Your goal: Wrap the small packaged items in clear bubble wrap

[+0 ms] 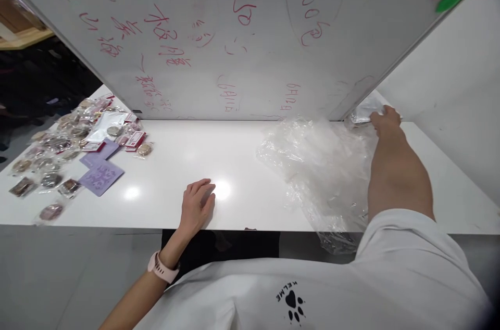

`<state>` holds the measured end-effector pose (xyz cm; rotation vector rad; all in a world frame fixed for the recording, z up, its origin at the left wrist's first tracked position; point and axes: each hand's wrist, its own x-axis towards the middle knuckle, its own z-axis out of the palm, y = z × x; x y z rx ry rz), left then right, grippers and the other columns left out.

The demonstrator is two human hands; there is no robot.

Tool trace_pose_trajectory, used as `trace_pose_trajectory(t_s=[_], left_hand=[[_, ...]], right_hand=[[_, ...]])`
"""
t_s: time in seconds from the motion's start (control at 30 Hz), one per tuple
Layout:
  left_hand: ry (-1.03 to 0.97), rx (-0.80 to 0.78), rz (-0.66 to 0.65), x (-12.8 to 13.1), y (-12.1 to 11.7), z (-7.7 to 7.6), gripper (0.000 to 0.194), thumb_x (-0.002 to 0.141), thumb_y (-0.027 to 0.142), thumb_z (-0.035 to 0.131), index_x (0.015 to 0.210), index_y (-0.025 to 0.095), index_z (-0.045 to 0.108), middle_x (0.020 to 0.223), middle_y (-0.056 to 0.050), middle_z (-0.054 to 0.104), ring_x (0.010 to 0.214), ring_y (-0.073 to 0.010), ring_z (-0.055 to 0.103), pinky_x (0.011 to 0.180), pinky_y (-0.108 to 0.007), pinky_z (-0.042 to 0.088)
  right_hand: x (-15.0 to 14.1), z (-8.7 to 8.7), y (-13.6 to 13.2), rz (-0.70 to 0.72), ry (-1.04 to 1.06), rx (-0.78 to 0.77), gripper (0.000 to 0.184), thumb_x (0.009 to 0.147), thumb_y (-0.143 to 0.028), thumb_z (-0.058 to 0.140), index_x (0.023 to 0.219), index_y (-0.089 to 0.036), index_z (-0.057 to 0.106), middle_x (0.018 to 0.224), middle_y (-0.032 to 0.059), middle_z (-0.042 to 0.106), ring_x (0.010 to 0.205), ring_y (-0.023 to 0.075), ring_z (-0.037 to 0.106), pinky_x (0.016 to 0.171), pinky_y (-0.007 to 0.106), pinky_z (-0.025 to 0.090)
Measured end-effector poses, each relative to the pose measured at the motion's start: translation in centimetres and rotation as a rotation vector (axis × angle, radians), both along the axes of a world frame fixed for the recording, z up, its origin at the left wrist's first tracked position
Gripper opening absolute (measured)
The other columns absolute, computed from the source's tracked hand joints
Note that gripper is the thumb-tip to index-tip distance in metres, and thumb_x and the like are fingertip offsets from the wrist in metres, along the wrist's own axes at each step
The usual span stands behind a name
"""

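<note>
Whiteboard (258,33) on table (164,163); right hand (386,117) at packets (364,111) beside it, grip unclear; left hand (197,206) rests before it, loosely open.

Before you, the whiteboard (250,43) stands along the far side of the table (222,148). On the tabletop, the small wrapped packets (58,142) and cards (102,176) lie to your left, the heap of plastic bags (324,163) to your right.

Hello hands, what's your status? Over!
Left hand empty, on glossy white table. Right hand at shiny, clear plastic packaging; grip unclear. Between hands: crumpled, see-through plastic heap, possibly in the way.
</note>
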<state>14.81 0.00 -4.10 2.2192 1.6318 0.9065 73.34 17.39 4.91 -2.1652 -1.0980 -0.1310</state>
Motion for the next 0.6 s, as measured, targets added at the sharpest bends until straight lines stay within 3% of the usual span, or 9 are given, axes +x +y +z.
trace_pose_trajectory(t_s=[0.1, 0.17, 0.2, 0.27, 0.33, 0.4, 0.43, 0.5, 0.6], left_hand=[[-0.012, -0.013, 0.006, 0.1, 0.0, 0.3, 0.021, 0.093, 0.025, 0.053, 0.108, 0.024, 0.067, 0.124, -0.007, 0.067, 0.115, -0.0271, 0.056, 0.099, -0.047, 0.047], [-0.021, -0.027, 0.007, 0.2, 0.0, 0.4, 0.021, 0.093, 0.025, 0.053, 0.108, 0.024, 0.068, 0.123, -0.007, 0.067, 0.115, -0.027, 0.055, 0.098, -0.047, 0.047], [-0.026, -0.032, 0.007, 0.2, 0.0, 0.4, 0.021, 0.092, 0.025, 0.053, 0.108, 0.024, 0.068, 0.123, -0.007, 0.067, 0.115, -0.0271, 0.055, 0.098, -0.047, 0.047], [-0.034, -0.037, 0.007, 0.2, 0.0, 0.4, 0.021, 0.092, 0.025, 0.053, 0.107, 0.024, 0.068, 0.123, -0.007, 0.067, 0.115, -0.0274, 0.055, 0.099, -0.048, 0.047], [-0.041, -0.042, 0.006, 0.2, 0.0, 0.4, 0.021, 0.091, 0.025, 0.053, 0.106, 0.024, 0.068, 0.124, -0.007, 0.066, 0.116, -0.0276, 0.055, 0.1, -0.048, 0.046], [-0.045, -0.054, 0.002, 0.2, -0.1, 0.4, 0.022, 0.09, 0.025, 0.053, 0.106, 0.025, 0.069, 0.125, -0.007, 0.066, 0.116, -0.0279, 0.055, 0.101, -0.049, 0.045], [-0.046, -0.06, 0.0, 0.2, -0.1, 0.4, 0.022, 0.09, 0.024, 0.053, 0.105, 0.025, 0.069, 0.126, -0.007, 0.066, 0.117, -0.0281, 0.055, 0.101, -0.049, 0.045], [-0.049, -0.071, -0.003, 0.2, -0.1, 0.4, 0.022, 0.09, 0.024, 0.053, 0.105, 0.025, 0.07, 0.126, -0.007, 0.066, 0.117, -0.0287, 0.054, 0.101, -0.05, 0.044], [-0.057, -0.077, -0.024, 0.1, -0.1, 0.4, 0.023, 0.089, 0.022, 0.053, 0.104, 0.025, 0.07, 0.127, -0.006, 0.066, 0.119, -0.0291, 0.054, 0.101, -0.05, 0.044]], right_hand=[[0.2, 1.3, -0.6, -0.276, 0.116, -0.145, 0.082, 0.072, -0.025, 0.075, 0.146, -0.001, 0.046, 0.145, 0.0397, 0.037, 0.126, 0.0325, 0.043, 0.09, 0.049, 0.037], [-1.1, 2.8, -2.7, -0.268, 0.121, -0.083, 0.084, 0.078, -0.029, 0.074, 0.152, -0.006, 0.04, 0.154, 0.0333, 0.032, 0.137, 0.0328, 0.035, 0.1, 0.05, 0.033], [-2.3, 3.5, -4.5, -0.149, 0.123, -0.035, 0.076, 0.084, -0.035, 0.069, 0.151, -0.01, 0.042, 0.154, 0.0287, 0.036, 0.137, 0.0311, 0.038, 0.103, 0.048, 0.033], [-5.7, 4.3, -9.2, 0.272, 0.179, -0.009, 0.062, 0.095, -0.053, 0.052, 0.147, -0.019, 0.05, 0.148, 0.0213, 0.049, 0.13, 0.0281, 0.05, 0.103, 0.046, 0.036], [-9.9, 3.8, -14.4, 0.703, 0.124, -0.259, 0.077, 0.08, -0.071, 0.061, 0.145, -0.03, 0.053, 0.151, 0.0134, 0.049, 0.134, 0.0324, 0.048, 0.107, 0.049, 0.037], [-13.8, 2.3, -18.6, 0.841, -0.042, -0.373, 0.093, 0.066, -0.074, 0.073, 0.145, -0.032, 0.051, 0.159, 0.0107, 0.038, 0.145, 0.0369, 0.035, 0.116, 0.055, 0.028], [-15.3, 1.4, -19.9, 0.814, -0.097, -0.357, 0.085, 0.067, -0.074, 0.07, 0.139, -0.032, 0.056, 0.156, 0.0106, 0.042, 0.146, 0.038, 0.034, 0.117, 0.058, 0.027], [-17.0, 0.0, -21.0, 0.669, -0.113, -0.295, 0.059, 0.082, -0.07, 0.054, 0.125, -0.03, 0.065, 0.144, 0.0113, 0.056, 0.138, 0.037, 0.046, 0.112, 0.06, 0.034], [-16.1, 0.3, -20.3, 0.303, -0.052, -0.146, 0.044, 0.092, -0.056, 0.042, 0.105, -0.025, 0.071, 0.114, 0.0133, 0.072, 0.112, 0.0363, 0.065, 0.098, 0.059, 0.047]])
